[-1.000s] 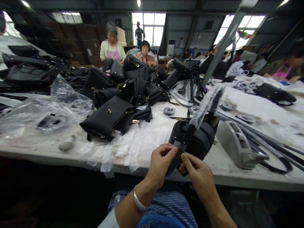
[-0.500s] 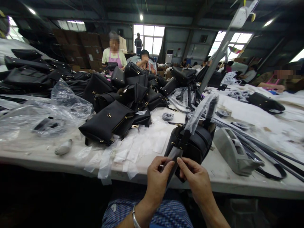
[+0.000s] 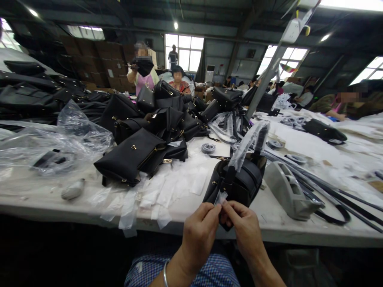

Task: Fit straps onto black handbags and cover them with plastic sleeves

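A black handbag (image 3: pixel 248 179) stands at the table's front edge, its raised strap (image 3: pixel 237 153) partly wrapped in clear plastic. Just below the strap's gold studs, a small piece of clear plastic film (image 3: pixel 220 198) is pinched between my two hands. My left hand (image 3: pixel 200 229) closes thumb and finger on the film from the left. From the right, my right hand (image 3: pixel 242 223) pinches close by, fingertips nearly touching the left ones. The fingers hide the lower end of the film and part of the bag.
To the left lies another black bag (image 3: pixel 131 155), before a heap of black bags. White film strips (image 3: pixel 161 195) hang over the table edge. A grey tape dispenser (image 3: pixel 290 191) stands on the right beside long straps. Several people work behind.
The film between my hands looks bunched and shorter, where it lay flat and longer before. My fingertips have come closer together. Across the table, a person has raised a black bag.
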`<action>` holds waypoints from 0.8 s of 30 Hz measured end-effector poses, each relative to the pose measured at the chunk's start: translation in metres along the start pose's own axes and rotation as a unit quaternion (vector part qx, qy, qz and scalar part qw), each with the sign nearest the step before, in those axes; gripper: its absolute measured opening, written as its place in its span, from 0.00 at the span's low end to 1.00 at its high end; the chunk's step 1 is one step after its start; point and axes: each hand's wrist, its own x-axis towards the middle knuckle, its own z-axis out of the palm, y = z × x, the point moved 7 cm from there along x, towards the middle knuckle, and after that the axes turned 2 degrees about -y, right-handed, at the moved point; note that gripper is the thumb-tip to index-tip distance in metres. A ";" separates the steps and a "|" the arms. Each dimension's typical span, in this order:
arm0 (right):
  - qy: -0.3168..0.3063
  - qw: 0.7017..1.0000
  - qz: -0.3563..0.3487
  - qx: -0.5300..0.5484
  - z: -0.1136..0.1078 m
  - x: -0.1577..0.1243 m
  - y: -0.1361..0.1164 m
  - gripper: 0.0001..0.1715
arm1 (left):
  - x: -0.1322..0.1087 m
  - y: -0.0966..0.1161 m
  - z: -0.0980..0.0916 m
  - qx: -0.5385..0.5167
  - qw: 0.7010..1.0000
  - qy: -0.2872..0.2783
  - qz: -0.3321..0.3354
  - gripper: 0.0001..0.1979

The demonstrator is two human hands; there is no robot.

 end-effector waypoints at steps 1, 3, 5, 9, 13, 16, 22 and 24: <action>-0.007 1.000 -0.007 0.000 0.001 -0.001 -0.001 0.25 | 0.000 0.002 0.000 0.022 1.000 -0.007 0.007 0.14; -0.012 1.000 -0.019 -0.010 0.001 -0.004 -0.005 0.25 | 0.000 0.006 -0.001 0.055 0.998 -0.018 0.013 0.14; -0.013 0.999 -0.023 -0.032 0.001 -0.005 -0.008 0.25 | -0.001 0.008 -0.002 0.065 0.997 -0.040 -0.001 0.16; -0.015 0.999 -0.009 -0.033 -0.001 -0.005 -0.011 0.25 | -0.006 0.007 -0.004 -0.018 0.994 -0.092 -0.052 0.17; -0.034 0.999 0.015 -0.006 -0.002 -0.004 -0.007 0.25 | -0.010 -0.019 -0.018 -0.169 0.960 -0.040 -0.221 0.12; -0.039 0.999 0.012 -0.003 -0.001 -0.003 -0.005 0.24 | -0.019 -0.041 -0.011 -0.283 0.873 -0.028 -0.396 0.17; -0.032 0.998 -0.023 -0.052 0.003 -0.004 -0.009 0.23 | -0.020 -0.025 0.020 -0.457 0.750 -0.128 -0.461 0.20; -0.043 0.995 -0.036 -0.079 0.002 -0.007 -0.012 0.24 | -0.021 -0.025 0.021 -0.440 0.762 -0.118 -0.460 0.19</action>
